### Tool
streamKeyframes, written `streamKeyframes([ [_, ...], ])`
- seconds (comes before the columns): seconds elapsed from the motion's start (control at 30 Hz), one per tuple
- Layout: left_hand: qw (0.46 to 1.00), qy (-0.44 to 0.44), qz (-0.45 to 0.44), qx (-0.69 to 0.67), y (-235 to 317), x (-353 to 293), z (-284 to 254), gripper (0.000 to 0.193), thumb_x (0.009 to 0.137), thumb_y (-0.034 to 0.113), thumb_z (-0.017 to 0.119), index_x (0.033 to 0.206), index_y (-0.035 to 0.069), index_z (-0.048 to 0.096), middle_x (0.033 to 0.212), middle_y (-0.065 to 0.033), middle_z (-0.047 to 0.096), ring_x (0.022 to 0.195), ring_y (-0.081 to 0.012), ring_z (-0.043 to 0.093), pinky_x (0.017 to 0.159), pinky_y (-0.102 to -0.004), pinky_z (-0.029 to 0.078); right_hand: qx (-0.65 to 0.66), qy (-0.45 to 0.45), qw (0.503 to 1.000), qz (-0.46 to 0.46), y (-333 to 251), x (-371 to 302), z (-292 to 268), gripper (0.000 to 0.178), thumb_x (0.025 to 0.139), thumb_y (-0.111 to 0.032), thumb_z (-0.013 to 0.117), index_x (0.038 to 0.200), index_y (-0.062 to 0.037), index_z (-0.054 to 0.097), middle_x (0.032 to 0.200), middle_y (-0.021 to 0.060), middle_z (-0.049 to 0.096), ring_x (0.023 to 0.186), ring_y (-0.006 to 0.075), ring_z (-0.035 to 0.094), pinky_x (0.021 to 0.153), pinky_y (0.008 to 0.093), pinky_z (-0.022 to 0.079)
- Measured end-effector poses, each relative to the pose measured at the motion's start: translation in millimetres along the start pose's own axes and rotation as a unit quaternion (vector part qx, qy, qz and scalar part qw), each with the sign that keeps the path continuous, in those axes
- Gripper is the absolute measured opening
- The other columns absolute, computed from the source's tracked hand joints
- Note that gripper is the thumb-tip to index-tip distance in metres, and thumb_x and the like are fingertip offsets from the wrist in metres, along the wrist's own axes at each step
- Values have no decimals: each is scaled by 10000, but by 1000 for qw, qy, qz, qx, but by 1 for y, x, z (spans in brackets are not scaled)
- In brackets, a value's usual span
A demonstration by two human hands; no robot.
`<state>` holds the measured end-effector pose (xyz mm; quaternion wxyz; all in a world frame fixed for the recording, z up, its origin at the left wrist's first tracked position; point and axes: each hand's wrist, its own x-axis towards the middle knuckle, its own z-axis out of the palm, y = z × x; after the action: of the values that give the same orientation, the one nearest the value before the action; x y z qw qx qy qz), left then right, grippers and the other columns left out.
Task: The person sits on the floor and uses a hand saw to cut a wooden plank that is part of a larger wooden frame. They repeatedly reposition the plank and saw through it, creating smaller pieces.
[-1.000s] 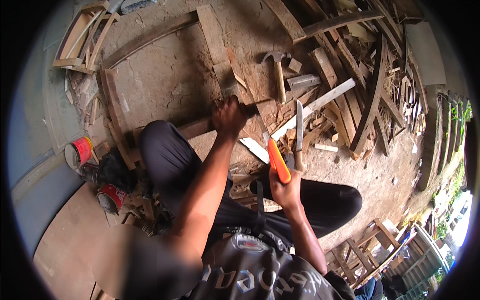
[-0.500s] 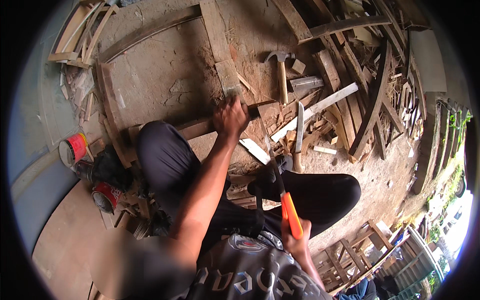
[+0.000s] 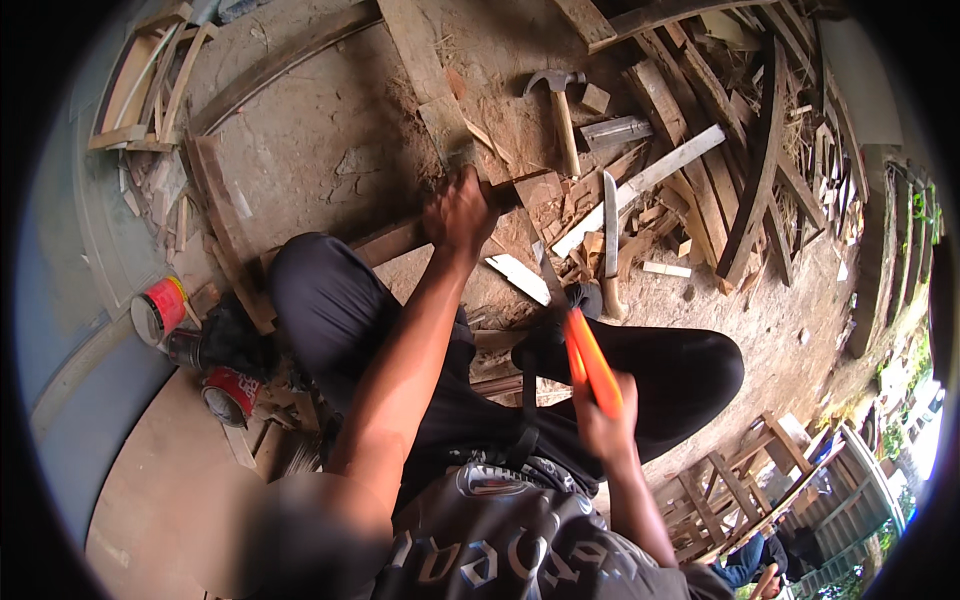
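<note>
My right hand (image 3: pixel 607 412) is closed round the orange handle (image 3: pixel 592 362) of a handsaw. The saw's dark blade (image 3: pixel 548 275) points away from me and meets a wooden board (image 3: pixel 395 240) near its right end. My left hand (image 3: pixel 460 215) is closed over that board, just left of the blade, where a second plank (image 3: pixel 445 125) runs off to the far side. The board lies crosswise in front of my bent knees. How deep the blade sits in the wood is hard to make out.
A claw hammer (image 3: pixel 563 115) and a long-bladed knife (image 3: pixel 611 240) lie beyond the saw. Scrap timber (image 3: pixel 760 170) is heaped at the far right. Red cans (image 3: pixel 160 308) stand at left, near a round brown panel (image 3: pixel 140 480). Another person (image 3: pixel 755 560) shows at lower right.
My right hand has pushed the saw forward, and its handle is now closer to the board. My left hand keeps its place on the wood. The whole view has shifted slightly.
</note>
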<state>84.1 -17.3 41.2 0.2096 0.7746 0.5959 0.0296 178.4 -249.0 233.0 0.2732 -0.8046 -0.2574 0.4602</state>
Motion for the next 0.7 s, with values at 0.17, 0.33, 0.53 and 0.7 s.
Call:
streamKeyframes([
  [0.17,998,-32,-44,-17,2,7,5,223,900,250,563,990,62,642,1037,-153,703,1033,-345,677,846,-476,543,-18,10,999,-39,-19,63,33,158,809,-116,641,763,35,626,620,208,582,518,225,578,555,389,487],
  [0.33,998,39,36,13,-3,3,12,202,910,255,567,961,67,621,996,-151,704,958,-348,682,792,-478,545,-8,-17,999,-49,19,-26,-10,96,779,-51,614,798,-16,701,685,163,661,616,312,678,670,375,549],
  [0.53,1000,-17,-20,-14,3,2,9,185,894,243,585,966,74,615,1006,-161,694,979,-358,675,794,-504,549,21,21,998,-62,-4,74,40,33,721,-45,636,728,-15,626,606,166,582,506,299,590,541,352,484],
  [0.7,996,77,33,-16,-6,8,9,199,902,247,569,913,57,625,1032,-166,679,960,-363,674,835,-486,542,27,-2,998,-60,14,-43,-17,90,719,-42,643,652,-8,594,534,102,526,469,181,540,507,325,458],
])
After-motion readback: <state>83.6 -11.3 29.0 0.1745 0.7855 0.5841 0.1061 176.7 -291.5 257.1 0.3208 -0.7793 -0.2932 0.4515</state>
